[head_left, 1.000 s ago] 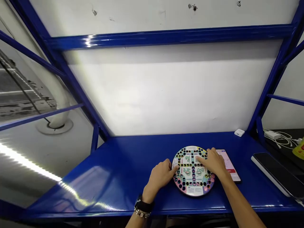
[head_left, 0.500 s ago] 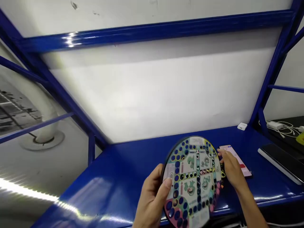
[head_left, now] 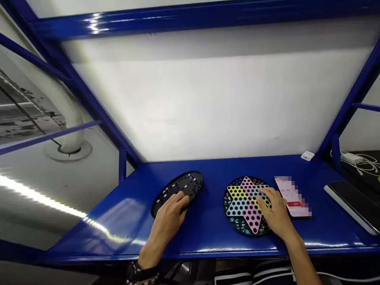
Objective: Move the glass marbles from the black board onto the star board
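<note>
My left hand [head_left: 172, 211] has its fingers curled over the near edge of a round black game-board lid [head_left: 182, 185]. The lid's dark, hole-dotted underside faces up, and it looks tilted on the blue table. To the right lies a round Chinese checkers board [head_left: 247, 208] with a pink, yellow and blue star full of holes; coloured pieces fill the pockets around the star. My right hand [head_left: 274, 209] reaches over the board's right side, thumb and fingers apart at the star. No piece shows between them, and whether the fingertips touch the board is unclear.
A phone [head_left: 292, 198] with a running timer lies just right of my right hand. Farther right is a dark slab with a white edge [head_left: 353, 204]. A small white case [head_left: 307, 156] sits at the back. Blue frame bars surround the blue table [head_left: 133, 221].
The lid, earlier held up in my left hand with its printed face showing, is now turned over and down at the left. The star board shows, and my right hand is over it.
</note>
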{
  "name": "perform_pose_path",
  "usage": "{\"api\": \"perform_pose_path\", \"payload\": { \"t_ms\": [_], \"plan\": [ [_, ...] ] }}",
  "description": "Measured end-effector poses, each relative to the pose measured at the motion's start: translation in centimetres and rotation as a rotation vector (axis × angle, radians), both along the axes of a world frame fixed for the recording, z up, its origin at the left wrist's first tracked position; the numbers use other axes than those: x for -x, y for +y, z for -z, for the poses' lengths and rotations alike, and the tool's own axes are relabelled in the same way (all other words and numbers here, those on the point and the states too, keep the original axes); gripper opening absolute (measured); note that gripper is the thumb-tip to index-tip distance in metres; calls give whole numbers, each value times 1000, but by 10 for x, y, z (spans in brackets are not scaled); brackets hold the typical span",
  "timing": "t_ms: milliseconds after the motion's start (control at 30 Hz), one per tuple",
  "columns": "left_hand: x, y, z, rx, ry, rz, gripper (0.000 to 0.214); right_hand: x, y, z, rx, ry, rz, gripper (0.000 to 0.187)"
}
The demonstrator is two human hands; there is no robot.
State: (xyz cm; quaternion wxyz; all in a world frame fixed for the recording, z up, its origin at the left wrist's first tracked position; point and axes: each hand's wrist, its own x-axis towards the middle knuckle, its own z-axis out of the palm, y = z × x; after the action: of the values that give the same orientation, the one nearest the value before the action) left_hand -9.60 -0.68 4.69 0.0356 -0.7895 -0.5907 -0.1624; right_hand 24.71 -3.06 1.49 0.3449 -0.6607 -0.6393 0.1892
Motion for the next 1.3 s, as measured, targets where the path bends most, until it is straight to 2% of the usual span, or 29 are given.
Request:
{"api": "perform_pose_path", "payload": {
  "t_ms": [100, 167, 300, 400, 467, 567, 667, 800, 1100, 1300],
  "plan": [
    [2, 3, 14, 63, -46, -19, 16, -6, -2, 2, -7, 23, 3, 43],
    [1, 3, 18, 104, -132, -36, 21, -10, -4, 4, -15, 35, 24, 45],
    [-14, 8, 9, 128, -306, -2, 28, -12, -9, 6, -36, 31, 34, 44],
    [-47, 19, -7, 70, -353, 53, 28, -8, -11, 5, -62, -5, 24, 42],
    [-78, 29, -14, 100, -289, 127, 30, -6, -12, 4, -79, -14, 11, 42],
    [-122, 49, -14, 161, -92, 247, 35, -4, -13, 4, -84, 3, 11, 42],
    [-146, 69, -6, 170, 65, 300, 34, -5, -13, 5, -79, 24, 15, 41],
    [-152, 85, -1, 122, 182, 347, 28, -4, -13, 6, -85, 37, -2, 40],
    [-158, 95, 1, 114, 318, 450, 22, 0, -17, 2, -111, 24, 28, 31],
    [-159, 104, 2, 146, 367, 516, 21, -3, -14, 11, -119, 22, 25, 32]
  ]
}}
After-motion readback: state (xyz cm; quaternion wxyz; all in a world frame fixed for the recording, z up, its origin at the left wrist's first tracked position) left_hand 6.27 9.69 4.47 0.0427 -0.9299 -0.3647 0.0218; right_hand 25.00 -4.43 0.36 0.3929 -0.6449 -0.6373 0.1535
